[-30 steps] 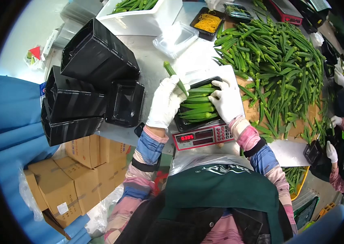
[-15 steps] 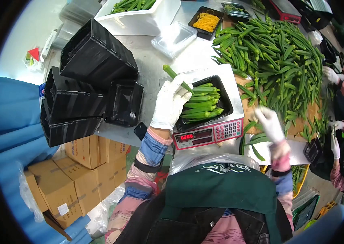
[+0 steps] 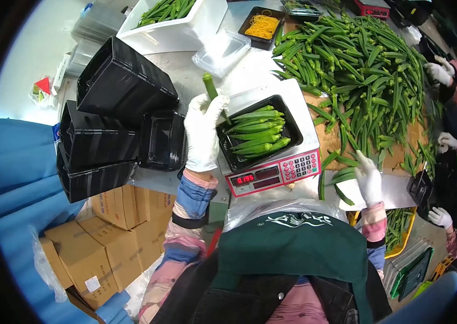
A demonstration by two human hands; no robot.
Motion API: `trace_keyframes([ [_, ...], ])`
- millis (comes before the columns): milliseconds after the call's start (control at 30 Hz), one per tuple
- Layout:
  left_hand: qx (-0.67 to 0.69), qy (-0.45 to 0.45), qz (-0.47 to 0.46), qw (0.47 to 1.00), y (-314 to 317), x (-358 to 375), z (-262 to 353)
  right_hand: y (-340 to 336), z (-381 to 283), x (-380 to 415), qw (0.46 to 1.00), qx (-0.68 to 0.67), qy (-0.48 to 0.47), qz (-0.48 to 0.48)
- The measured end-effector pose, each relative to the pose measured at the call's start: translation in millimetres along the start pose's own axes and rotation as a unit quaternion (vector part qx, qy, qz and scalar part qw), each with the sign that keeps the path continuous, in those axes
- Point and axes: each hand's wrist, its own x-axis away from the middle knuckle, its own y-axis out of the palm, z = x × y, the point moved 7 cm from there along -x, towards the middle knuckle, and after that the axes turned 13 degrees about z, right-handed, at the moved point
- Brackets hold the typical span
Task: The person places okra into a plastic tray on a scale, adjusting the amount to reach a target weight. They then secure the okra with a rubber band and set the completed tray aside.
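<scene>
My gloved left hand (image 3: pixel 201 132) is closed around an okra pod (image 3: pixel 210 86), which stands up between thumb and fingers at the left edge of a black plastic tray (image 3: pixel 295 129). Several okra pods (image 3: pixel 258 132) lie side by side in that tray. It rests on a red-and-white digital scale (image 3: pixel 274 175) whose display reads 0.195. To the right, my gloved right hand (image 3: pixel 369 181) has its fingers stretched toward loose okra pods (image 3: pixel 343 175) at the near edge of the pile. No pod can be made out inside its fingers.
A large okra pile (image 3: pixel 363 75) covers the right of the table. Stacked black trays (image 3: pixel 126 75) stand left, near a white bin (image 3: pixel 172 32) and a tray of yellow rubber bands (image 3: pixel 262 26). Co-workers' gloved hands (image 3: pixel 438 73) show at far right. Cardboard boxes (image 3: pixel 80 245) sit lower left.
My left hand has drawn left, away from the pods, with its okra pod more upright. The right hand has slowed beside the loose pods. The display went from 0.205 to 0.195.
</scene>
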Motion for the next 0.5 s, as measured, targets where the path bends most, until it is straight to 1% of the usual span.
trace_keyframes([
  [33, -0.086, 0.046, -0.007, 0.995, -1.7, 2.2, 8.5, 11.4, -11.5, -2.6, 1.0, -0.007, 0.0, -0.018],
  [67, -0.127, 0.09, -0.041, 0.987, 3.9, 8.5, 13.4, 24.4, -20.4, -5.2, 0.996, -0.042, 0.059, -0.05],
  [100, -0.168, 0.133, -0.074, 0.974, 9.8, 15.6, 16.6, 35.4, -29.5, -9.7, 0.995, -0.054, 0.046, -0.07],
  [133, -0.212, 0.155, -0.122, 0.957, 11.1, 20.0, 5.0, 43.8, -39.6, -13.5, 0.997, -0.053, 0.022, -0.054],
  [167, -0.324, 0.18, -0.161, 0.915, 12.4, 25.0, -7.7, 50.9, -51.3, -17.4, 0.998, -0.051, -0.003, -0.038],
  [200, -0.325, 0.186, -0.181, 0.909, 13.9, 29.7, -17.0, 56.2, -63.5, -23.3, 0.999, -0.031, -0.018, -0.04],
  [233, -0.326, 0.191, -0.201, 0.904, 15.6, 33.9, -24.5, 57.2, -72.9, -26.8, 0.998, -0.041, -0.031, -0.038],
  [267, -0.306, 0.154, -0.196, 0.919, 7.9, 36.3, -30.5, 56.5, -80.8, -30.2, 0.997, -0.049, -0.043, -0.036],
  [300, -0.301, 0.164, -0.171, 0.924, 6.9, 34.8, -15.8, 55.9, -86.6, -32.4, 0.996, -0.057, -0.054, -0.034],
  [333, -0.297, 0.173, -0.146, 0.928, 0.6, 32.0, -2.2, 49.5, -90.8, -35.0, 0.995, -0.071, -0.068, 0.013],
  [367, -0.292, 0.179, -0.119, 0.932, -10.3, 28.8, 5.7, 50.2, -82.9, -35.7, 0.995, -0.089, -0.036, 0.006],
  [400, -0.277, 0.207, -0.081, 0.935, -24.1, 20.1, 13.5, 50.8, -72.1, -36.7, 0.994, -0.108, -0.005, -0.003],
  [433, -0.271, 0.203, -0.044, 0.94, -37.9, 12.2, 22.6, 51.2, -71.1, -39.0, 0.992, -0.126, 0.025, -0.013],
  [467, -0.251, 0.205, -0.014, 0.946, -52.3, 4.2, 29.1, 47.0, -74.8, -42.5, 0.991, -0.123, 0.04, -0.016],
  [500, -0.264, 0.225, 0.018, 0.938, -64.3, -1.0, 39.8, 49.2, -71.8, -43.2, 0.991, -0.123, 0.051, -0.011],
])
